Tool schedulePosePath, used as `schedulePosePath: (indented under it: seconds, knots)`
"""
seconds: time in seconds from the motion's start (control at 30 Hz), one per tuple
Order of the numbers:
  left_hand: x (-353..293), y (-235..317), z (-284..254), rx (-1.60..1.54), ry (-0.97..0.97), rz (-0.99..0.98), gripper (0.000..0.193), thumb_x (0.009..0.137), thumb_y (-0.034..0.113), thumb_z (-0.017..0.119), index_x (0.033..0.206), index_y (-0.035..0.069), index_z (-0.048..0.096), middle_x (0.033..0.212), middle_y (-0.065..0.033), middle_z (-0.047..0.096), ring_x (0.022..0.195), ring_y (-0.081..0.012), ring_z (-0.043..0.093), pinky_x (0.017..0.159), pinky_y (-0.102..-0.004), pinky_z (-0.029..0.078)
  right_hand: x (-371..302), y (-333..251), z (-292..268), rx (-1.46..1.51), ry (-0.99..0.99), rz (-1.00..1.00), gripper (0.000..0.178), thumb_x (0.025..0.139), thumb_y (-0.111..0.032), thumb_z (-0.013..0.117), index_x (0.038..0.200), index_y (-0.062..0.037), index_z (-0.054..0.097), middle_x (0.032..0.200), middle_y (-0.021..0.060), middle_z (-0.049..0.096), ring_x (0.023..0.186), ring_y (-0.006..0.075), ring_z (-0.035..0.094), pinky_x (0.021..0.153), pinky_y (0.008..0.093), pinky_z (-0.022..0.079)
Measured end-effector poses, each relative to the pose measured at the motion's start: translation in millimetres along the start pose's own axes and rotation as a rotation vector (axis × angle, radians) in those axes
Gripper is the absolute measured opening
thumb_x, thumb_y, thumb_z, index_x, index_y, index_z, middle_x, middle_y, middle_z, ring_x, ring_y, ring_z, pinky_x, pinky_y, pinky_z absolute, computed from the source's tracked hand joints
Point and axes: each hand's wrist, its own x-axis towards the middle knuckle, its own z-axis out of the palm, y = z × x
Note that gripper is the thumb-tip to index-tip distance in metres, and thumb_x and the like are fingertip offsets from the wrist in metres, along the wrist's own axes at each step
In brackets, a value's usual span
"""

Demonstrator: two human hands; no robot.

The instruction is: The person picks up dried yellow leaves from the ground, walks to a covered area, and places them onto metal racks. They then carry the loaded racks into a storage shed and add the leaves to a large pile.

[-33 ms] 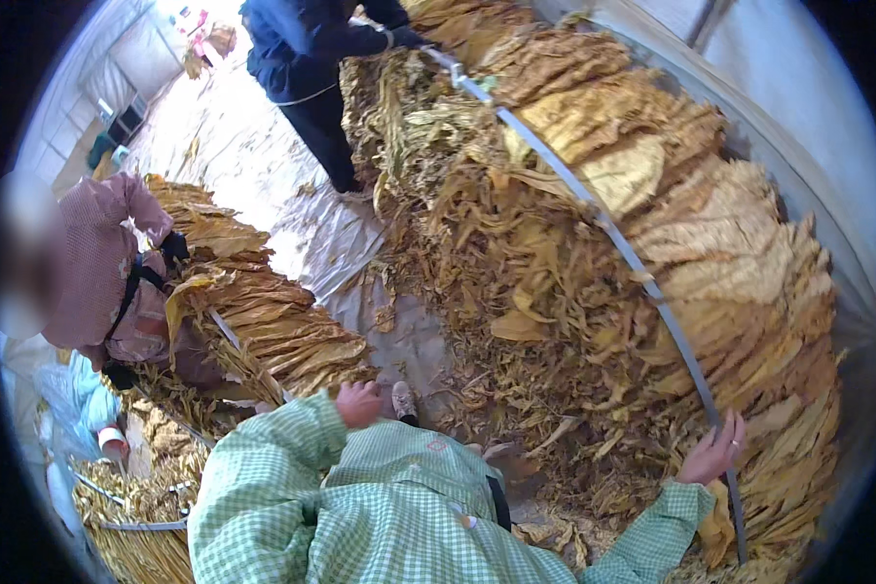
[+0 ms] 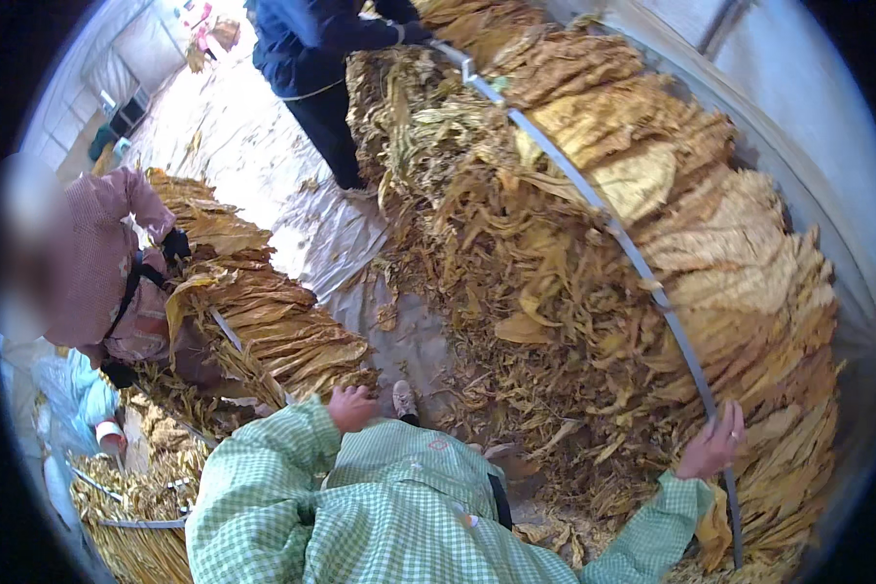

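Observation:
My right hand [image 2: 712, 444] is closed around the near part of a long, narrow grey metal bar [image 2: 642, 268]. The bar lies across a long heap of dried brown and yellow leaves [image 2: 740, 263], which look like tobacco. A co-worker in dark blue [image 2: 311, 58] has a gloved hand [image 2: 414, 34] at the far end of the same bar. In front of my waist, my left hand [image 2: 352, 408] is held with fingers loosely bent and nothing visible in it. It is nearest to the tip of a second leaf pile [image 2: 302, 336] on the left.
A person in a pink checked top [image 2: 107, 234] bends over the left pile, which has a metal strip [image 2: 226, 329] on it. Pale sheeting [image 2: 282, 185] covers the floor between piles. Lower left are banded leaves [image 2: 136, 545], blue plastic [image 2: 88, 394] and a red-and-white container [image 2: 110, 437].
The co-worker in dark blue and the bar's far end have shifted slightly to the right in view. My hands have barely moved; the right one still grips the bar.

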Motion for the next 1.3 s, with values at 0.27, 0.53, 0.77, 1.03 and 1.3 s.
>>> schedulePosePath:
  seconds: [0.27,0.53,0.77,1.03,1.3]
  knots:
    - [25,-90,37,-0.145,0.539,-0.143,0.026,0.067,0.023,0.057,0.091,0.013,0.054,0.099,-0.0118,0.045,0.094,-0.0286,0.046,0.07,-0.0415,0.039,146,-214,123,-0.09,-0.16,-0.32,0.036,0.077,-0.012,0.055,0.112,-0.0054,0.048,0.11,0.0112,0.051,0.1,0.0279,0.047,0.081,0.0397,0.04]
    - [15,-160,29,-0.418,0.464,-0.471,0.035,0.068,0.017,0.057,0.102,0.017,0.052,0.103,-0.0131,0.044,0.093,-0.0293,0.048,0.072,-0.0423,0.04,165,-244,210,-0.205,-0.523,-0.041,0.031,0.082,-0.013,0.043,0.112,-0.0053,0.047,0.108,0.019,0.05,0.091,0.0311,0.053,0.074,0.0393,0.044]
    - [20,-184,36,-0.593,0.285,-0.733,0.027,0.071,0.018,0.054,0.098,0.014,0.053,0.106,-0.0133,0.042,0.1,-0.0308,0.045,0.075,-0.0463,0.039,153,-196,255,0.128,-0.18,-0.304,0.048,0.069,-0.013,0.055,0.114,-0.0013,0.045,0.094,0.0164,0.052,0.08,0.0275,0.053,0.069,0.0352,0.042]
    - [36,-215,-11,-0.858,0.156,-0.88,0.028,0.073,0.019,0.052,0.101,0.012,0.053,0.111,-0.0152,0.04,0.105,-0.0338,0.042,0.083,-0.0492,0.036,158,-221,229,0.147,-0.265,0.017,0.031,0.074,-0.005,0.052,0.104,-0.0008,0.051,0.094,0.0185,0.053,0.086,0.0303,0.051,0.071,0.0391,0.042]
    - [97,-289,-50,-0.714,0.305,-0.788,0.029,0.069,0.021,0.055,0.098,0.015,0.053,0.103,-0.0143,0.044,0.097,-0.0332,0.047,0.073,-0.0474,0.041,253,-330,130,0.309,-0.076,-0.097,0.043,0.069,-0.025,0.061,0.106,-0.0054,0.054,0.119,0.0183,0.043,0.11,0.0309,0.04,0.091,0.041,0.032]
